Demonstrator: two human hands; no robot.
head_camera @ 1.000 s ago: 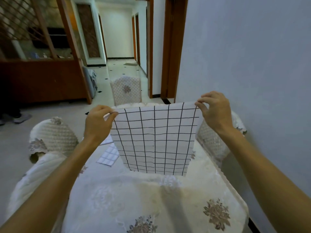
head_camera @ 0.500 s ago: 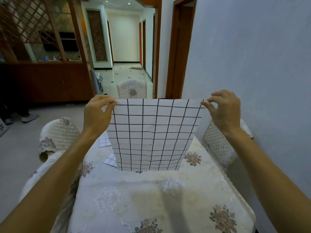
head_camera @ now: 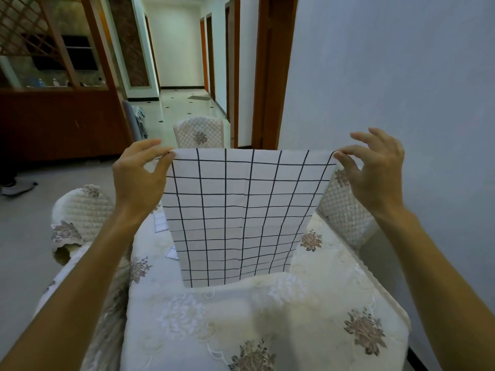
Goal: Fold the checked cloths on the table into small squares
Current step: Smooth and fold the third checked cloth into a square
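Pale blue wall (head_camera: 388, 76) at right, tiled hallway floor (head_camera: 187, 108), wooden lattice partition (head_camera: 53, 62), quilted chair (head_camera: 198, 132).

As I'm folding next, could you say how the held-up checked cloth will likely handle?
Probably floppy: the checked cloth hangs limp from two pinched corners. Likely light, since the left hand and right hand carry it by fingertips alone. Creases suggest easy folding.

Single cam, head-worn, wide-angle; no second view, so no overlap. It looks forward and slightly down along the table (head_camera: 267, 317) from its near end. Left hand (head_camera: 136, 180) and right hand (head_camera: 375, 172) reach in from 7 and 5 o'clock, close to the lens, with the checked cloth (head_camera: 241, 210) centre frame. Hallway (head_camera: 184, 103) is at 12, wall (head_camera: 388, 76) at 1–3 o'clock. Straight lines bow at the frame edges.
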